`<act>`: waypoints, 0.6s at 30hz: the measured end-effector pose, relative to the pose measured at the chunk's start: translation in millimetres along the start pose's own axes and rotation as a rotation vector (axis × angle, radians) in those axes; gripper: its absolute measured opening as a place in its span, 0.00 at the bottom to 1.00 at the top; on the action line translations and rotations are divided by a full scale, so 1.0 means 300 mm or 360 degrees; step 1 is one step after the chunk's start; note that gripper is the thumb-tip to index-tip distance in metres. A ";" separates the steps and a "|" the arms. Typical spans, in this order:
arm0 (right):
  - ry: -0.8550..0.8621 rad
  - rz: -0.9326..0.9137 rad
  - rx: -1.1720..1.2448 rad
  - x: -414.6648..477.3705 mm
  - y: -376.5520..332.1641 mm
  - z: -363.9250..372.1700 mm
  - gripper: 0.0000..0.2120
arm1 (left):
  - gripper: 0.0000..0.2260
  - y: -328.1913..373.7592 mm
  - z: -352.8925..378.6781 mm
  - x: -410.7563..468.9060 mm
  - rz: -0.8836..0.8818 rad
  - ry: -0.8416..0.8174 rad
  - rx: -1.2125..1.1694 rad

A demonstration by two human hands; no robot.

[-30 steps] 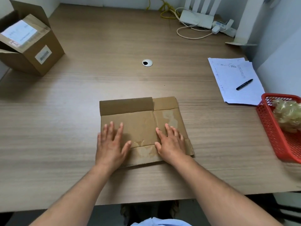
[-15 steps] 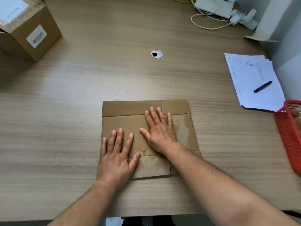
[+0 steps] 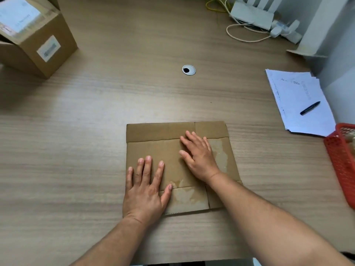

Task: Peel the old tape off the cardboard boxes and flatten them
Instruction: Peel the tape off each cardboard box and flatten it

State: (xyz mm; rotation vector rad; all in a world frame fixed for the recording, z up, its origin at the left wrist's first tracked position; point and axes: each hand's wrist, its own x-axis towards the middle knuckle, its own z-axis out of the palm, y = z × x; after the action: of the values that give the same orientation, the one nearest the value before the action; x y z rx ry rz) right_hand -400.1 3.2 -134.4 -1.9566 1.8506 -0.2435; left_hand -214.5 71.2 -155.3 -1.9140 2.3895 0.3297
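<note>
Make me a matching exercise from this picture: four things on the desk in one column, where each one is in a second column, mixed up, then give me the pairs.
Things
1. flattened brown cardboard box
2. standing brown cardboard box with white labels
3. black pen
4. red plastic mesh basket

Places
A. at the right edge of the wooden table
B. on the stack of white papers
C. far left of the table
D. under the left hand and right hand

Pairs: 1-D, 2-C, 3-B, 4-A

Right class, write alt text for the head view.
A person's left hand and right hand press flat on a flattened cardboard box on a wooden table; a labelled box stands far left, papers and a red basket right.
</note>
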 end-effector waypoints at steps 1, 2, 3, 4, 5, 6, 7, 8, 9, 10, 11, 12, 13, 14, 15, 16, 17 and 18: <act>0.0096 0.0075 0.0231 -0.026 0.008 -0.024 0.24 | 0.31 -0.006 0.009 0.001 -0.0018 -0.0022 0.0016; 0.0234 0.0193 0.0366 -0.062 0.022 -0.043 0.22 | 0.31 -0.011 0.021 0.005 -0.0026 -0.0049 0.0026; 0.0384 0.0355 0.0377 -0.105 0.043 -0.058 0.21 | 0.31 -0.013 0.032 0.011 -0.0019 -0.0078 0.0039; 0.0503 0.0565 0.0295 -0.155 0.068 -0.069 0.22 | 0.31 -0.015 0.038 0.017 -0.0002 -0.0108 0.0062; 0.0549 0.0807 0.0184 -0.204 0.093 -0.075 0.24 | 0.31 -0.020 0.039 0.023 0.0011 -0.0132 0.0044; 0.0515 0.1038 0.0080 -0.248 0.114 -0.078 0.27 | 0.32 -0.027 0.034 0.026 0.0011 -0.0147 -0.0015; 0.0434 0.1213 0.0010 -0.282 0.128 -0.079 0.31 | 0.34 -0.035 0.022 0.027 -0.0014 -0.0138 -0.0105; 0.0346 0.1316 -0.0026 -0.305 0.136 -0.080 0.34 | 0.36 -0.044 0.006 0.024 -0.0075 -0.0095 -0.0208; 0.0275 0.1363 -0.0038 -0.314 0.140 -0.078 0.36 | 0.40 -0.056 -0.012 0.016 -0.0179 -0.0034 -0.0293; 0.0223 0.1386 -0.0036 -0.314 0.141 -0.076 0.38 | 0.44 -0.067 -0.032 0.008 -0.0321 0.0015 -0.0327; 0.0187 0.1407 -0.0014 -0.310 0.139 -0.075 0.40 | 0.48 -0.075 -0.052 0.001 -0.0469 0.0025 -0.0316; 0.0170 0.1434 0.0019 -0.305 0.133 -0.075 0.41 | 0.50 -0.079 -0.072 -0.003 -0.0593 -0.0014 -0.0290; 0.0167 0.1467 0.0050 -0.303 0.127 -0.075 0.42 | 0.52 -0.082 -0.091 -0.004 -0.0693 -0.0080 -0.0280; 0.0165 0.1497 0.0073 -0.305 0.123 -0.074 0.43 | 0.53 -0.086 -0.106 -0.003 -0.0781 -0.0143 -0.0301; 0.0160 0.1524 0.0096 -0.315 0.119 -0.073 0.43 | 0.53 -0.090 -0.119 -0.001 -0.0859 -0.0190 -0.0342; 0.0154 0.1551 0.0132 -0.332 0.116 -0.071 0.44 | 0.53 -0.095 -0.128 0.000 -0.0917 -0.0222 -0.0384; 0.0153 0.1576 0.0184 -0.354 0.115 -0.068 0.45 | 0.53 -0.097 -0.136 0.000 -0.0949 -0.0242 -0.0411; 0.0163 0.1595 0.0246 -0.381 0.117 -0.064 0.45 | 0.53 -0.094 -0.141 -0.003 -0.0959 -0.0250 -0.0422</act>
State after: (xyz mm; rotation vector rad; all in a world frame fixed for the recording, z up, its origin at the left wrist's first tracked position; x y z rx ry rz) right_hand -450.3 111.2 -113.1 -0.7504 2.5202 -0.1537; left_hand -183.3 57.5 -117.5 -2.4851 1.6286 0.7368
